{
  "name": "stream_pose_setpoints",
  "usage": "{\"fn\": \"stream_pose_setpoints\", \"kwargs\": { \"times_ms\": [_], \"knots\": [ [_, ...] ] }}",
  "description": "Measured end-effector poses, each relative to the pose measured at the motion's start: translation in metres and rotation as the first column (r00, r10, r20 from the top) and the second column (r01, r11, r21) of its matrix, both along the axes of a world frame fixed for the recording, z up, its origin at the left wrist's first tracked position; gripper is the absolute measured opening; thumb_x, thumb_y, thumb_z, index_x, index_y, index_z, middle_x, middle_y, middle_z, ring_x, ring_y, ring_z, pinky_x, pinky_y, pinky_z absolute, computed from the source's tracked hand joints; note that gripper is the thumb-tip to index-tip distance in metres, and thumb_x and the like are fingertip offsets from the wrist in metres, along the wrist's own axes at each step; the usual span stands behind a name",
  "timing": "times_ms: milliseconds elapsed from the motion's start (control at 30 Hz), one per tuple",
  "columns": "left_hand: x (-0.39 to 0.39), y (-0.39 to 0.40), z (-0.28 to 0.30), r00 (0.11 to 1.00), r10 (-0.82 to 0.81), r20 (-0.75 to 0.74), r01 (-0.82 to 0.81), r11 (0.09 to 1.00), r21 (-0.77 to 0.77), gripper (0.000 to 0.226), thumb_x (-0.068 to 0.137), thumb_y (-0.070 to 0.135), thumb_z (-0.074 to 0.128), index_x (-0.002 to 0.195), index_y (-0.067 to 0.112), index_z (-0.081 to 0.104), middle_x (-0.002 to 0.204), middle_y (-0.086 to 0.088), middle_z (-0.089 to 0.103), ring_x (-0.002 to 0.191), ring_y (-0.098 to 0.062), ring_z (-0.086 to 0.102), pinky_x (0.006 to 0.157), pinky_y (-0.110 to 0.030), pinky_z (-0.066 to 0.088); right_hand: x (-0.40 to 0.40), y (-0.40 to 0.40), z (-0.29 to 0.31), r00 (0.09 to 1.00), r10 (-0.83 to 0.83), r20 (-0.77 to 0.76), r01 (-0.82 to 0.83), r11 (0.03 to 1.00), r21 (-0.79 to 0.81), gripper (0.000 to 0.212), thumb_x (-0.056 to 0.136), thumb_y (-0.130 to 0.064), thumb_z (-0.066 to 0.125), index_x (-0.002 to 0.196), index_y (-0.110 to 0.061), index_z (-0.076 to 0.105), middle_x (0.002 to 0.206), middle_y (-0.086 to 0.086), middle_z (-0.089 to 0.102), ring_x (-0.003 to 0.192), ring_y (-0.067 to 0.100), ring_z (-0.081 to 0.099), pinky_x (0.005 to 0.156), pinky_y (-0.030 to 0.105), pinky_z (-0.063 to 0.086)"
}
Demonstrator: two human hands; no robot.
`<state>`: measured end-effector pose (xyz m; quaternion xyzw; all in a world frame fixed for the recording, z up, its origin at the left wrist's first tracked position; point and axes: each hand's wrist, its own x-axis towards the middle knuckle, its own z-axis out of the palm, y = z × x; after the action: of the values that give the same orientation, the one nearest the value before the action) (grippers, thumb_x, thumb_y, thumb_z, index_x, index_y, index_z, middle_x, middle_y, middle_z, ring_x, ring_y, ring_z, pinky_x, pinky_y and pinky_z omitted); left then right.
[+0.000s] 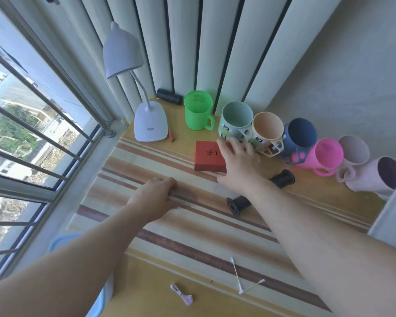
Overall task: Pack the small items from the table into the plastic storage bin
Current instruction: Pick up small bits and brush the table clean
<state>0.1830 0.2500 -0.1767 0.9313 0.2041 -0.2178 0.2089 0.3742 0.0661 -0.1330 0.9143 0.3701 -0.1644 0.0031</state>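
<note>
A pink tie (182, 297) and two crossed swabs (242, 282) are lying nearest, on the striped surface (192, 243). At the near left edge, a blue bin (62, 242) is peeking out from under the left forearm, below the surface's level.

Farther in, the left hand (157, 197) is resting knuckles-up on the stripes, its fingers (167, 180) curling loosely under and holding nothing that shows. A black spool (237, 204) is lying just right of it, partly behind the right forearm; a second spool (282, 178) is sticking out on the forearm's far side.

The right hand (240, 163) is spreading flat, fingers (223, 147) released, over the right part of a red box (209, 156); whether it is pressing down I cannot tell.

Beyond, a white lamp (150, 124) is standing at the left with a red pen (171, 134) beside its base. A green mug (198, 110) and a row of cups (300, 138) are lining the far right, and a dark roll (169, 96) is lying against the back wall.
</note>
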Motion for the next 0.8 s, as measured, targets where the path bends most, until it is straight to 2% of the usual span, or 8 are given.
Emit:
{"fn": "stream_pose_setpoints", "kwargs": {
  "times_ms": [67,133,267,433,533,667,733,800],
  "knots": [
    [-0.012,-0.010,-0.002,0.999,0.051,-0.001,-0.051,0.997,-0.056,0.030,0.090,0.048,0.063,0.116,0.038,0.053,0.099,0.008,0.064,0.085,-0.015,0.062,0.074,-0.039,0.059,0.002,-0.003,-0.003,0.999,-0.023,-0.034,0.022,1.000,-0.019,0.104,0.084,-0.048,0.075,0.162,-0.035,0.008,0.165,0.000,0.023,0.143,0.040,0.026,0.110,0.058,0.040],
    [-0.022,-0.017,-0.002,0.995,0.098,-0.001,-0.097,0.988,-0.122,0.022,0.095,0.042,0.057,0.116,0.035,0.057,0.090,0.012,0.066,0.077,-0.011,0.062,0.068,-0.034,0.057,0.000,0.003,-0.003,0.998,-0.060,-0.032,0.060,0.998,-0.001,0.097,0.086,-0.046,0.075,0.162,-0.036,0.014,0.161,-0.001,0.033,0.141,0.038,0.031,0.108,0.057,0.040],
    [-0.043,-0.035,0.014,0.991,0.115,-0.075,-0.131,0.956,-0.261,0.006,0.094,0.041,0.061,0.094,0.035,0.063,0.083,0.013,0.066,0.077,-0.008,0.063,0.067,-0.025,0.050,-0.034,0.008,-0.001,0.991,0.066,-0.121,-0.061,0.997,0.040,0.084,0.089,-0.040,0.074,0.158,-0.040,0.025,0.155,-0.005,0.039,0.136,0.031,0.037,0.106,0.055,0.039],
    [-0.072,-0.062,0.039,0.990,0.079,-0.113,-0.113,0.931,-0.346,0.007,0.087,0.041,0.066,0.083,0.035,0.068,0.080,0.014,0.068,0.074,-0.002,0.062,0.070,-0.027,0.052,-0.087,-0.013,0.000,0.977,0.191,-0.092,-0.184,0.979,0.084,0.076,0.091,-0.034,0.073,0.153,-0.035,0.028,0.155,-0.003,0.035,0.139,0.033,0.031,0.105,0.056,0.039],
    [-0.075,-0.086,0.069,0.991,0.111,-0.080,-0.133,0.907,-0.399,0.011,0.088,0.031,0.062,0.084,0.036,0.071,0.080,0.015,0.070,0.076,-0.001,0.062,0.073,-0.026,0.052,-0.106,-0.050,0.016,0.968,0.233,-0.088,-0.207,0.950,0.234,0.069,0.087,-0.020,0.065,0.151,-0.030,0.039,0.156,-0.001,0.033,0.141,0.033,0.028,0.110,0.058,0.036],
    [-0.059,-0.132,0.117,0.989,0.148,-0.017,-0.136,0.854,-0.502,0.021,0.090,0.018,0.057,0.080,0.026,0.073,0.076,0.011,0.068,0.068,-0.009,0.059,0.070,-0.035,0.052,-0.131,-0.127,0.047,0.911,0.353,-0.213,-0.272,0.903,0.333,0.071,0.085,-0.041,0.067,0.152,-0.027,0.047,0.147,-0.006,0.047,0.134,0.027,0.037,0.111,0.047,0.038],
    [-0.047,-0.161,0.141,0.992,0.129,0.009,-0.102,0.820,-0.563,0.023,0.088,0.015,0.056,0.074,0.025,0.072,0.069,0.010,0.064,0.064,-0.009,0.056,0.067,-0.034,0.050,-0.138,-0.166,0.064,0.925,0.318,-0.209,-0.233,0.907,0.351,0.075,0.081,-0.049,0.070,0.149,-0.030,0.048,0.143,-0.009,0.054,0.128,0.025,0.043,0.106,0.044,0.042],
    [-0.037,-0.194,0.161,0.991,0.132,0.016,-0.092,0.769,-0.633,0.020,0.085,0.021,0.057,0.073,0.025,0.073,0.066,0.008,0.061,0.063,-0.012,0.055,0.065,-0.031,0.047,-0.139,-0.203,0.083,0.961,0.234,-0.150,-0.157,0.902,0.402,0.069,0.079,-0.053,0.074,0.140,-0.027,0.056,0.126,-0.008,0.065,0.114,0.025,0.051,0.097,0.045,0.048]
  ]
}}
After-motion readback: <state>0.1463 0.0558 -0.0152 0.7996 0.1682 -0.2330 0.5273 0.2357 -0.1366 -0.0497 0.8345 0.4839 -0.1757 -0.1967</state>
